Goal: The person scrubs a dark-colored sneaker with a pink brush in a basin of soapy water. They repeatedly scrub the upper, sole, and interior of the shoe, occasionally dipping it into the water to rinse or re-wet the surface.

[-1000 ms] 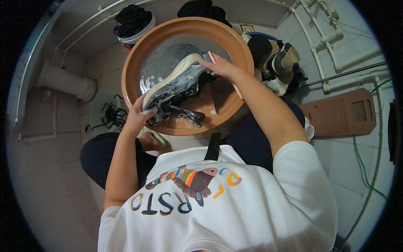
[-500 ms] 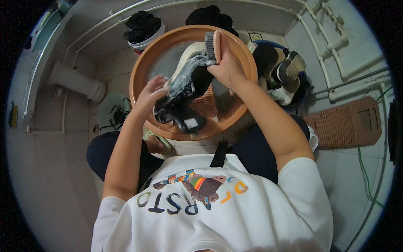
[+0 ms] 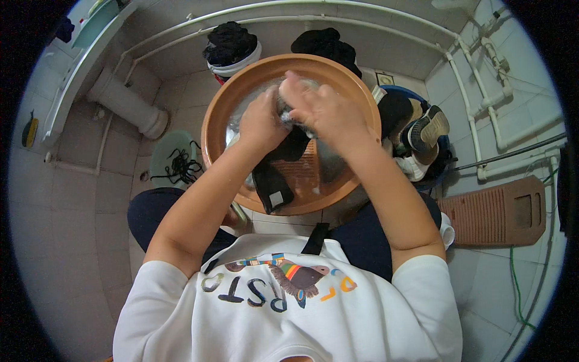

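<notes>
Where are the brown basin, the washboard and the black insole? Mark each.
brown basin (image 3: 212, 130), head view, on its bare left rim.
washboard (image 3: 491, 214), head view, on its ribbed middle, lying on the floor tiles.
black insole (image 3: 272, 184), head view, on its lower end inside the basin.

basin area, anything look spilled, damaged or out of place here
Nothing looks spilled or broken. Both hands, left hand and right hand, grip a dark shoe over the brown basin. Black laces lie loose in a green bowl.
</notes>
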`<state>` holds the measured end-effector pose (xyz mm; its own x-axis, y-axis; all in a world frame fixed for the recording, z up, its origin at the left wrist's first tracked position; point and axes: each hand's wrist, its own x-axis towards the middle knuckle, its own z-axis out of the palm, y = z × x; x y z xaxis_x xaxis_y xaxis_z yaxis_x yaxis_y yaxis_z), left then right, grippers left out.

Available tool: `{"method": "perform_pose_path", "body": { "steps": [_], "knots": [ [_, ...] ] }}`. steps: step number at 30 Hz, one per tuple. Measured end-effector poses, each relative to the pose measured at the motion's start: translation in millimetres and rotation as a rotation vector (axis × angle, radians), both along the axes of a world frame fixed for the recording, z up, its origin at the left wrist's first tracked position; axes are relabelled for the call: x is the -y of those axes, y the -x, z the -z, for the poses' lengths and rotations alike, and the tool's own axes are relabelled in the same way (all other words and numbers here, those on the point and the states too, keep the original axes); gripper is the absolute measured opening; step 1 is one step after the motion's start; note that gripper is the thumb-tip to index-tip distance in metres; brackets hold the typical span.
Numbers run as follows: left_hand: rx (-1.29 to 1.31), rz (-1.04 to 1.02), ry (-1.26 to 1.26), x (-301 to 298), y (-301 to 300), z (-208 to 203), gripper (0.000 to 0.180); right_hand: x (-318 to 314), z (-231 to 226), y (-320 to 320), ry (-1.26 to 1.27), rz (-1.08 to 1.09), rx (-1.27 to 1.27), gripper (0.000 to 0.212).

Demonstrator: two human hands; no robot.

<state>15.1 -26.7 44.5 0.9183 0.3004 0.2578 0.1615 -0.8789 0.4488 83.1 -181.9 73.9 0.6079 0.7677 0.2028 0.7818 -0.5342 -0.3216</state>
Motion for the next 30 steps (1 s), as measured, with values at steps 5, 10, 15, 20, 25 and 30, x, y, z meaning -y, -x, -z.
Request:
{"method": "perform_pose_path", "body": {
  "steps": [5, 10, 15, 20, 25, 30],
  "knots": [
    [0.111, 0.034, -0.137, -7, 5, 7, 0.055, 3, 25, -33, -0.184, 0.182, -0.008, 0.051],
    [0.106, -0.027, 0.083, -12, 0, 8, 0.049, -11, 9, 15, -0.163, 0.077, 0.207, 0.058],
    [0.285, 0.002, 0.305, -24, -7, 16, 0.048, -5, 24, -36, -0.322, 0.212, 0.115, 0.057],
    [0.278, 0.04, 0.405, -26, -11, 21, 0.054, -10, 3, 4, -0.341, 0.045, 0.193, 0.056],
    [0.16, 0.055, 0.355, -14, -4, 8, 0.061, -2, 27, -42, -0.412, 0.153, 0.078, 0.049],
    [0.171, 0.017, 0.369, -14, -3, 13, 0.062, -5, 8, 2, -0.264, 0.055, 0.09, 0.052]
  ]
}}
